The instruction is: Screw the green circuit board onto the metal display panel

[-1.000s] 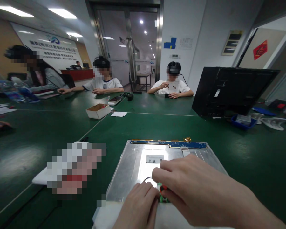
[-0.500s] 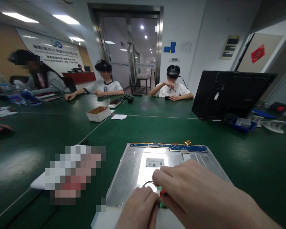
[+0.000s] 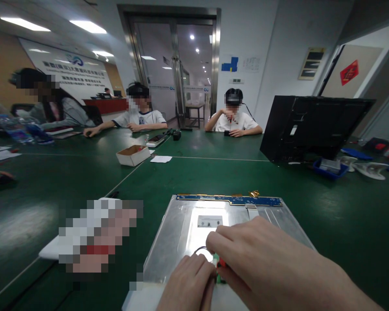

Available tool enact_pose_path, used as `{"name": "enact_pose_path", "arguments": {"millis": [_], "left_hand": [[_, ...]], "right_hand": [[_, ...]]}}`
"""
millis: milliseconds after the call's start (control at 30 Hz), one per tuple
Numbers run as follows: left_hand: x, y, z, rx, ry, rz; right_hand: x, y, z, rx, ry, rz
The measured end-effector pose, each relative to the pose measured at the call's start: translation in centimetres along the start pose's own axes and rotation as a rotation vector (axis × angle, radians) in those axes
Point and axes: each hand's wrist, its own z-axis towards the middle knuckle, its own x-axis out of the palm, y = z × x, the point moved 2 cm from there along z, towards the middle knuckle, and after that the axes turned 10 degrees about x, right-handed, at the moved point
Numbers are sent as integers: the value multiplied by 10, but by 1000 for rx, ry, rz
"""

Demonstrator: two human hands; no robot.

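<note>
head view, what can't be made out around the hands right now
Green circuit board, head view: mostly hidden by the left hand and right hand.
Red object, head view: mostly covered by the right hand; kind unclear.
White-and-pink item, head view: blurred by pixel blocks.

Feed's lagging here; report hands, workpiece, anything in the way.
Left hand at small green circuit board; right hand at small red object, grip hidden. Flat silver metal panel beneath. Hands partly hide the board.

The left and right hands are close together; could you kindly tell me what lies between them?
In the head view, part of a green board and a red item show between the left hand and right hand; fingers hide the rest.
</note>
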Motion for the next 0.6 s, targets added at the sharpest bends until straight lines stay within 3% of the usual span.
{"name": "enact_pose_path", "arguments": {"millis": [600], "left_hand": [[0, 0, -3, -18, 3, -24]], "right_hand": [[-3, 5, 1, 45, 55, 29]]}}
